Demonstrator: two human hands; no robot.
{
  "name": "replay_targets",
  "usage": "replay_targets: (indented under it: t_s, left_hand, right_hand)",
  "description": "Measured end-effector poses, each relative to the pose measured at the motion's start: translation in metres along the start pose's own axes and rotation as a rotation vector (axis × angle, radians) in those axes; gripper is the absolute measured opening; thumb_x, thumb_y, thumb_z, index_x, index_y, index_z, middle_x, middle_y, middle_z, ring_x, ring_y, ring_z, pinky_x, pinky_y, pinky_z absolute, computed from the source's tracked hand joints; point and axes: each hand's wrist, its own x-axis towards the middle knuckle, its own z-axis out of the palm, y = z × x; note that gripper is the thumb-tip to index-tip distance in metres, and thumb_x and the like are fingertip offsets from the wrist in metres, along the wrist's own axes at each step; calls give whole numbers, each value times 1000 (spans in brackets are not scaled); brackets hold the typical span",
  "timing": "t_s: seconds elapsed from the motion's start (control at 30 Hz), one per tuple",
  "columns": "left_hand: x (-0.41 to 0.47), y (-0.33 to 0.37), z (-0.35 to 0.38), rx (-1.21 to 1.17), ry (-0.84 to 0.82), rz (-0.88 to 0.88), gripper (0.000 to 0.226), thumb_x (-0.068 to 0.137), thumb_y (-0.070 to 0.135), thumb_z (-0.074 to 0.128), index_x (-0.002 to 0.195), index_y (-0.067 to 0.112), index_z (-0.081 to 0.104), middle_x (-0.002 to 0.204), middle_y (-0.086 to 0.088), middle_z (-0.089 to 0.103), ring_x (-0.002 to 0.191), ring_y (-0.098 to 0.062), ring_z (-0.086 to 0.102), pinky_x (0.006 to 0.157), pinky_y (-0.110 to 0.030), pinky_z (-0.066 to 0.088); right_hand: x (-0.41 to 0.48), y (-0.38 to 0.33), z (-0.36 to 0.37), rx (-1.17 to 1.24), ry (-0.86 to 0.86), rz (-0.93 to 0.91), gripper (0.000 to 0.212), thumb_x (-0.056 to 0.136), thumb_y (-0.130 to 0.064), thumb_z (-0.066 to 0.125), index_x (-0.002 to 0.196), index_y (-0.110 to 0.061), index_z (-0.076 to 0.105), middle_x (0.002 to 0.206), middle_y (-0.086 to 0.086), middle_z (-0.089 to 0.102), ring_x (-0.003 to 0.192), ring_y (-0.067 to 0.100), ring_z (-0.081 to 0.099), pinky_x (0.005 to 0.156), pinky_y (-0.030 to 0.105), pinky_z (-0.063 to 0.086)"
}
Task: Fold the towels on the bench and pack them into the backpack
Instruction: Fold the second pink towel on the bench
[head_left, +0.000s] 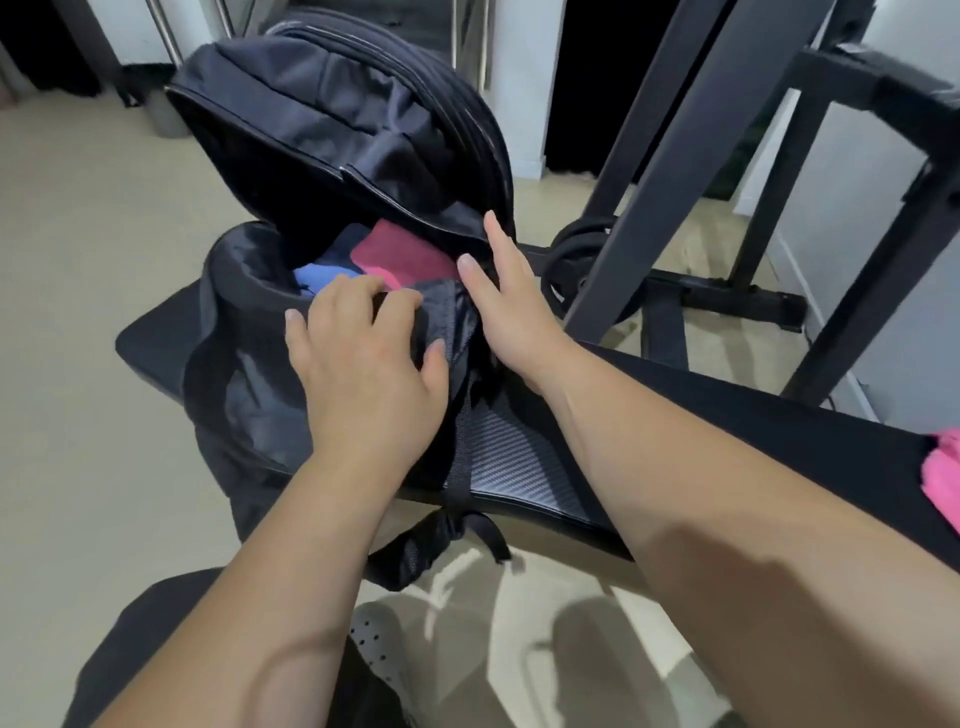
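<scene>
Matt black fabric backpack (332, 119), cloth towels (400, 252)

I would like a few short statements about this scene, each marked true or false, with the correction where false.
1. The backpack is zipped shut. False: it stands open, flap raised.
2. A blue towel and a dark red towel lie inside it. True.
3. The left hand grips the backpack's front rim. True.
4. The right hand pinches a towel. False: its straight fingers rest against the backpack.
5. No towel is on the bench. False: a pink towel lies on it at the right.
</scene>
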Motion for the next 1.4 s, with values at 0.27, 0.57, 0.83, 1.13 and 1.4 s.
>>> replay_targets:
  t_s: [0.27,0.57,0.83,1.13,1.4]
  left_hand:
    - [-39,90,41,-93,-175,357,44,81,37,69,119,15,65,129,-12,56,127,-39,47,101,-63,36]
    - [-97,163,103,-48,-723,407,60,88,65,53,140,36,44,152,-3,36,136,-30,35,111,-49,32]
    - [-104,175,112,-28,-770,338,60,87,68,52,139,37,47,154,0,37,140,-30,30,113,-50,28]
    - [-107,178,101,-206,-695,304,64,87,59,63,143,35,43,143,7,47,131,-26,40,107,-45,36]
    - [-103,169,96,-473,-682,375,71,80,55,62,144,29,48,143,4,51,135,-20,44,112,-44,37]
  right_hand:
    - [-92,74,-108,-312,111,200,67,98,-57,52,157,-39,27,168,-1,13,154,15,11,124,40,17]
    - [-211,133,-252,-845,383,892,77,88,-73,48,153,-35,34,169,13,7,154,42,-5,117,68,-3]
    - [-247,150,-282,-1009,316,962,66,98,-57,40,152,-19,39,157,11,35,145,37,29,115,60,21]
    - [-232,134,-237,-863,411,315,35,89,-14,65,124,-16,71,127,2,66,118,27,57,98,36,43]
    - [-234,92,-192,-113,4,249,26,88,2,69,99,-19,81,100,-9,77,100,1,69,96,14,47]
